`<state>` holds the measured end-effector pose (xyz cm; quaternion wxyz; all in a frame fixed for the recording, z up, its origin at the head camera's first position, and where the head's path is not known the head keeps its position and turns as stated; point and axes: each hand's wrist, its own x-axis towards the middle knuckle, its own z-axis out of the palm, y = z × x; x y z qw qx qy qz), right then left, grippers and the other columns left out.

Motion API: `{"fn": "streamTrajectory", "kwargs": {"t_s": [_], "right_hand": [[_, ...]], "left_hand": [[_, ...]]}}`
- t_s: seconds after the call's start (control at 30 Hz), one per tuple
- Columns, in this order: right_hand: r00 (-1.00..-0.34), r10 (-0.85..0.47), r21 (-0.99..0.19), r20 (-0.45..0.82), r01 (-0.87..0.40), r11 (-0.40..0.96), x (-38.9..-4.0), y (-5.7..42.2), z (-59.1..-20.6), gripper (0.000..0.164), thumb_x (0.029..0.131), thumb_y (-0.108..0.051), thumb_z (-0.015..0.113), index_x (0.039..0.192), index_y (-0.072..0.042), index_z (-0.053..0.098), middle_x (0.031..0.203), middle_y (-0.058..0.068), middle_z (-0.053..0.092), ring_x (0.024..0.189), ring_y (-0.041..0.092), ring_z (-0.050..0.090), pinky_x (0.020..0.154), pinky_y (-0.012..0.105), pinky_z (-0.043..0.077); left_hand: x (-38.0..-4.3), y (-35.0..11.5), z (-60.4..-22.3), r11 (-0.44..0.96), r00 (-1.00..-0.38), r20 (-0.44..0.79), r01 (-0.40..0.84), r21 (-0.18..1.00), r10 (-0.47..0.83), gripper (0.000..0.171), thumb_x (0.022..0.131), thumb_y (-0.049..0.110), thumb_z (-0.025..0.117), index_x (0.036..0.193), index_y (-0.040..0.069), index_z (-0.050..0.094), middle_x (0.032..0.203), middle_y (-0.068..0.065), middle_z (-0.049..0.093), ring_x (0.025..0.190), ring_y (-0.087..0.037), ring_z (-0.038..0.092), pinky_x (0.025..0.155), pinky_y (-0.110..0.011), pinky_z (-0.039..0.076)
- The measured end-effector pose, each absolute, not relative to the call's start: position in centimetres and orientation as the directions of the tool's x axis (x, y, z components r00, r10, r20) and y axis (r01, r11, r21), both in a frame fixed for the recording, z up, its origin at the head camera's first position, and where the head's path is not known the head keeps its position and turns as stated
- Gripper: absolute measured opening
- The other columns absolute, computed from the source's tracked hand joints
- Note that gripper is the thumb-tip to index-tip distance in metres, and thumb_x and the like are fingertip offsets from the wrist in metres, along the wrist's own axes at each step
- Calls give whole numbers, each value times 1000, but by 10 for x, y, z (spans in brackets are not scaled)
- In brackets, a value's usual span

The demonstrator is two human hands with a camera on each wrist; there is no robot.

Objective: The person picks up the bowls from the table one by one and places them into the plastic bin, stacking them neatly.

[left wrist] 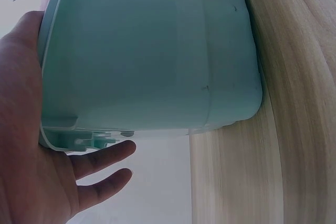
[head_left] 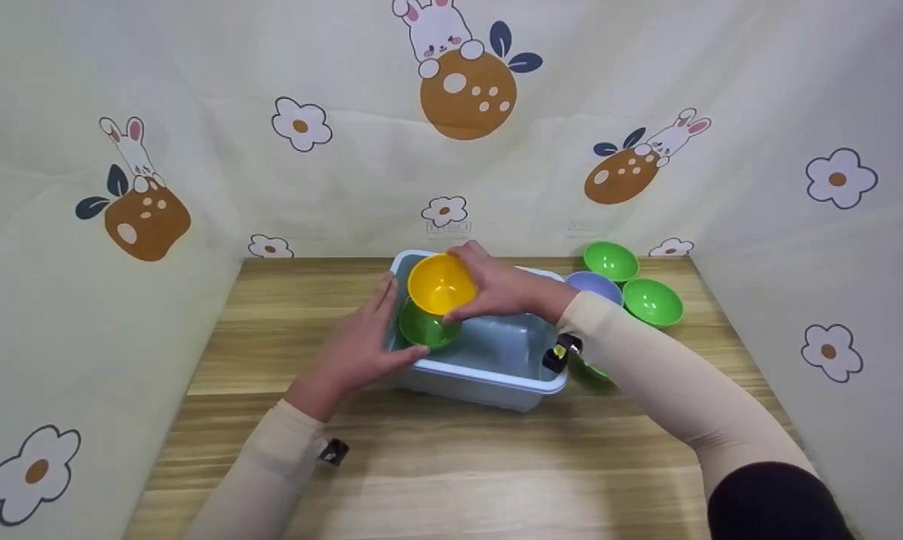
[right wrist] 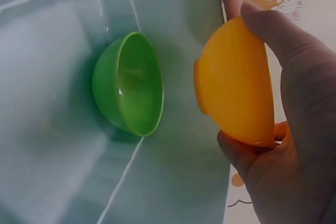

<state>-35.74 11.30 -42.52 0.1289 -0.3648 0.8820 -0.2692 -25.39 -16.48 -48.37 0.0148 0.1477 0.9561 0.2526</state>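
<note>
My right hand [head_left: 500, 286] grips a yellow bowl [head_left: 441, 285] by its rim, thumb on one side and fingers on the other, in the head view. In the right wrist view, that bowl [right wrist: 236, 82] is held above a green bowl [right wrist: 128, 85], which sits mouth up inside a light blue plastic basin [head_left: 489, 377]. My left hand [head_left: 350, 349] rests against the basin's left end, its straight fingers along the end rim and its thumb at the front rim. The left wrist view shows the basin's outer wall [left wrist: 142, 51] beside the spread left fingers [left wrist: 105, 161].
Right of the basin stand two green bowls [head_left: 611, 261] and a purple bowl [head_left: 594, 286]. Another green bowl [head_left: 594, 370] is mostly hidden under my right forearm. Patterned cloth [head_left: 346, 187] hangs round the back and sides of the wooden table [head_left: 436, 465].
</note>
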Motion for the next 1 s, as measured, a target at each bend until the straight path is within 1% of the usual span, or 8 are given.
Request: {"fn": "streamTrajectory", "kwargs": {"t_s": [0.1, 0.3, 0.47, 0.7, 0.8, 0.9, 1.0], "right_hand": [[-692, -722, -564, -21, -588, 580, -360, 111, -429, 111, 83, -66, 89, 168, -20, 35, 147, 3, 46, 119, 19, 59, 102, 35, 59], [-663, -748, -517, -30, -630, 579, -362, 105, -431, 112, 84, -70, 86, 169, -17, 35, 144, 4, 47, 118, 17, 58, 102, 31, 58], [-643, -765, -465, -37, -666, 583, -364, 99, -435, 111, 84, -70, 86, 167, -14, 37, 139, 5, 48, 116, 19, 59, 102, 31, 58], [-645, -763, -398, -45, -689, 606, -364, 93, -447, 108, 84, -74, 83, 164, -14, 39, 137, 5, 50, 113, 19, 61, 101, 34, 60], [-656, -753, -362, -54, -690, 627, -362, 91, -454, 111, 83, -77, 81, 165, -14, 39, 139, 4, 51, 113, 19, 61, 103, 36, 60], [-665, -744, -307, -63, -697, 648, -362, 87, -460, 114, 82, -84, 77, 164, -14, 40, 141, 4, 53, 114, 17, 61, 107, 36, 59], [-671, -738, -261, -66, -703, 662, -362, 84, -466, 115, 82, -89, 72, 162, -12, 42, 138, 4, 54, 111, 17, 61, 106, 34, 59]], "left_hand": [[-254, -165, -484, 831, -957, 39, 270, 487, 288, 133, 84, 99, 54, 180, 18, 8, 187, -3, 6, 162, -43, 35, 122, -68, 40], [-255, -165, -484, 828, -955, 49, 277, 487, 291, 132, 85, 97, 57, 180, 19, 9, 187, -3, 6, 161, -44, 38, 120, -68, 42], [-255, -165, -485, 828, -954, 60, 284, 483, 292, 132, 85, 97, 57, 180, 19, 10, 187, -4, 7, 160, -45, 38, 120, -67, 43], [-255, -164, -484, 825, -954, 64, 287, 487, 294, 133, 84, 98, 56, 180, 17, 12, 187, -4, 8, 160, -43, 39, 121, -65, 43], [-255, -164, -484, 827, -953, 61, 288, 483, 296, 132, 85, 97, 56, 179, 15, 13, 186, -5, 8, 161, -43, 37, 121, -65, 42], [-254, -164, -484, 828, -954, 61, 286, 482, 293, 132, 85, 96, 57, 179, 15, 13, 186, -5, 8, 162, -43, 35, 122, -65, 41], [-254, -164, -485, 832, -957, 59, 277, 480, 285, 133, 85, 97, 57, 179, 15, 14, 186, -4, 8, 163, -42, 35, 122, -65, 41]]}}
